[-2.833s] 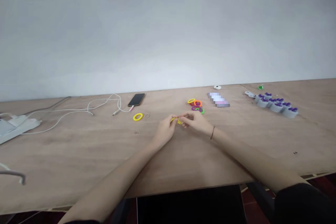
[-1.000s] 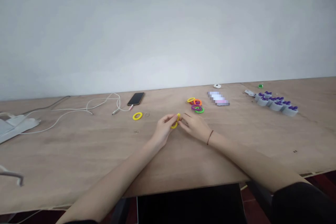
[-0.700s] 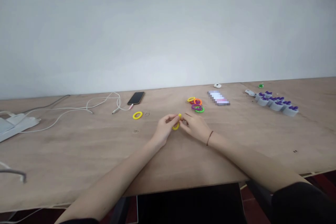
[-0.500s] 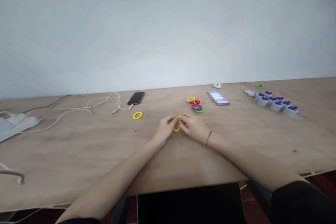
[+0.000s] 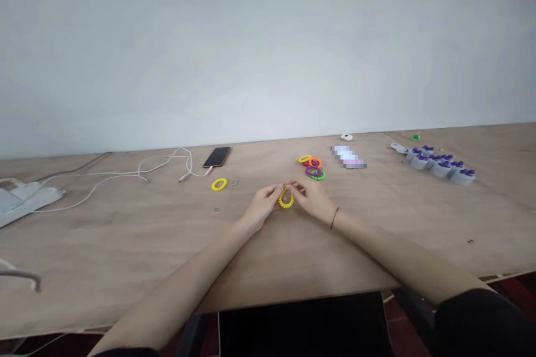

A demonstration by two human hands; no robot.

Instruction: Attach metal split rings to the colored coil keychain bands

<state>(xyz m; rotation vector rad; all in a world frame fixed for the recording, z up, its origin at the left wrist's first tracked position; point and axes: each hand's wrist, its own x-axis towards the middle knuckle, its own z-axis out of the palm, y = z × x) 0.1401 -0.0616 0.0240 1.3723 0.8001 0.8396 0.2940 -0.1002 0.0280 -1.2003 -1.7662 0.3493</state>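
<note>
A yellow spiral coil bracelet [image 5: 286, 204] hangs as a loop between my two hands, just above the wooden table. My left hand [image 5: 263, 204] pinches its upper left side with thumb and fingers. From the other side, my right hand [image 5: 312, 201] grips the top of the loop with bent fingers. Whatever small part lies between the fingertips is too small to make out. Another yellow coil bracelet [image 5: 219, 184] lies to the left, beside a metal ring [image 5: 235, 182]. Beyond my right hand rests a pile of coil bracelets [image 5: 314, 171] in yellow, orange, purple and green.
A black phone [image 5: 217, 157] with a white cable lies back left; a power strip [image 5: 33, 201] sits at far left. A blurred phone [image 5: 349, 157], a white oval case [image 5: 347, 137] and several white containers with purple tops [image 5: 440, 168] stand to the right. A wall [image 5: 268, 56] rises behind.
The yellow bracelet has turned so its loop now shows rounder and more open between my hands. My fingers have shifted slightly at its top; the other things have stayed put.
</note>
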